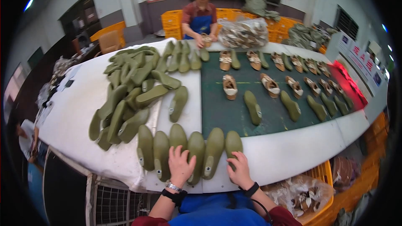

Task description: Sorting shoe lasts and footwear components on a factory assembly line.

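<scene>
Currently I log: green shoe forms (215, 150), six, lower centre of frame, rowed seemingly for easy reach; left hand (181, 166) spread over them, unclenched; right hand (239, 171) curled at the rightmost, grip unclear.

Through the head camera I see a wide white table (71, 96), with a dark green panel (222, 119) in its middle and right part. On the white part at left lies a loose heap of green shoe forms (140, 75), one upon another. Along the near edge I count six shoe forms (197, 146), side by side in a row. More forms (184, 60) are near the far edge. The panel carries two rows of brown-and-white shoes (294, 87); forms lie beside the far shoes and on the near side of the others.
</scene>
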The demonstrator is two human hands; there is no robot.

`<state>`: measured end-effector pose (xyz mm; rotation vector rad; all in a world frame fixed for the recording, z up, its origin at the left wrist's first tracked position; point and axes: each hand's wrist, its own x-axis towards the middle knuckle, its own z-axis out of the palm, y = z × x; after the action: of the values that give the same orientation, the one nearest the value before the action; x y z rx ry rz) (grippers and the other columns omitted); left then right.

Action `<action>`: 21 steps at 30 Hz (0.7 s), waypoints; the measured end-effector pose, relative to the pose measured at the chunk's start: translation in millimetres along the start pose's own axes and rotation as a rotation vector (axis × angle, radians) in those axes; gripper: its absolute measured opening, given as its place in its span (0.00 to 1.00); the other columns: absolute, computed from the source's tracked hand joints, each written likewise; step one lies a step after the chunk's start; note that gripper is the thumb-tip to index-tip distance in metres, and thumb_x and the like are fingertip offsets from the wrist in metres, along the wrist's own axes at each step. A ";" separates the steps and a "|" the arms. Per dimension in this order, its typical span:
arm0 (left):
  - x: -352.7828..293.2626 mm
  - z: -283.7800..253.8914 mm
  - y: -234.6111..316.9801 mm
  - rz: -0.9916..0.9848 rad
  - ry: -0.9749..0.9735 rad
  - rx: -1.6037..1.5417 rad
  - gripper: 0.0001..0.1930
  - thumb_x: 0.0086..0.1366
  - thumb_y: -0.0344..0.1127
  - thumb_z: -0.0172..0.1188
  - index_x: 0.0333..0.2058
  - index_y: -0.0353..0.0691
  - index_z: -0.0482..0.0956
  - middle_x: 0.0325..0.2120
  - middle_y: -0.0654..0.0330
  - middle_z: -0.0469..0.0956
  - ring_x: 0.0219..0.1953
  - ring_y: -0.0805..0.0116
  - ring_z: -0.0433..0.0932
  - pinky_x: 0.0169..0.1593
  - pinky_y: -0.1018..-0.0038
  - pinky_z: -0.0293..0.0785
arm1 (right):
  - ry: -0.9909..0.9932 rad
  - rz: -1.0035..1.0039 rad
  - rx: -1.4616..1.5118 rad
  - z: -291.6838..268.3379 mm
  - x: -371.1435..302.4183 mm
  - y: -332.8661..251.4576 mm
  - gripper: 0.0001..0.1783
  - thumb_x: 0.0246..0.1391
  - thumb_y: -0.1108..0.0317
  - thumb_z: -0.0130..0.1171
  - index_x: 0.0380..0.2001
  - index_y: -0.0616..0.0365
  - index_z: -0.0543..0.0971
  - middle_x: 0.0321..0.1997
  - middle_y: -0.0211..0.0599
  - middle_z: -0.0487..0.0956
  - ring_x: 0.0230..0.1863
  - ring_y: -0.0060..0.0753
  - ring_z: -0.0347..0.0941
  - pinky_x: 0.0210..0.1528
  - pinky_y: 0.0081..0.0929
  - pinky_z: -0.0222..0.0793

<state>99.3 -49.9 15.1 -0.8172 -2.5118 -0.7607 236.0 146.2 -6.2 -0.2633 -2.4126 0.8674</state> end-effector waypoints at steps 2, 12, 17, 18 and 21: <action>3.5 0.5 -0.4 0.039 0.015 -0.008 0.14 0.51 0.41 0.62 0.33 0.38 0.78 0.45 0.49 0.70 0.53 0.41 0.62 0.55 0.55 0.63 | 0.010 0.009 0.013 1.0 -2.0 3.7 0.13 0.40 0.73 0.60 0.34 0.58 0.77 0.52 0.47 0.69 0.58 0.58 0.59 0.61 0.46 0.55; -8.6 -1.5 -4.5 -0.026 0.053 -0.006 0.16 0.53 0.45 0.62 0.33 0.38 0.79 0.45 0.50 0.71 0.52 0.41 0.64 0.54 0.57 0.66 | -0.027 0.012 0.054 8.4 -9.9 12.6 0.12 0.38 0.77 0.58 0.32 0.59 0.75 0.54 0.50 0.66 0.58 0.54 0.59 0.63 0.43 0.52; -8.7 2.5 9.1 -0.044 0.039 -0.049 0.17 0.55 0.46 0.60 0.36 0.38 0.78 0.47 0.51 0.70 0.55 0.42 0.63 0.54 0.57 0.66 | -0.054 -0.034 -0.029 -11.6 -9.6 6.2 0.09 0.48 0.73 0.58 0.35 0.61 0.77 0.53 0.55 0.68 0.55 0.59 0.61 0.59 0.44 0.56; -10.3 2.1 9.4 -0.059 0.027 -0.046 0.18 0.56 0.46 0.59 0.37 0.38 0.78 0.48 0.52 0.69 0.57 0.43 0.61 0.55 0.57 0.65 | -0.073 -0.052 -0.017 -12.1 -8.2 5.0 0.09 0.48 0.73 0.58 0.35 0.61 0.77 0.53 0.55 0.68 0.55 0.59 0.61 0.59 0.44 0.56; -12.4 1.5 11.2 -0.091 0.025 -0.057 0.18 0.56 0.46 0.59 0.37 0.38 0.78 0.49 0.52 0.69 0.57 0.43 0.61 0.55 0.57 0.64 | -0.078 -0.082 -0.009 -14.8 -6.6 5.8 0.11 0.48 0.72 0.57 0.37 0.62 0.76 0.53 0.55 0.68 0.55 0.58 0.62 0.59 0.44 0.56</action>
<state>115.4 -46.5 11.8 -0.7118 -2.5300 -0.8710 249.8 156.1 -3.2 -0.1348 -2.4808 0.8446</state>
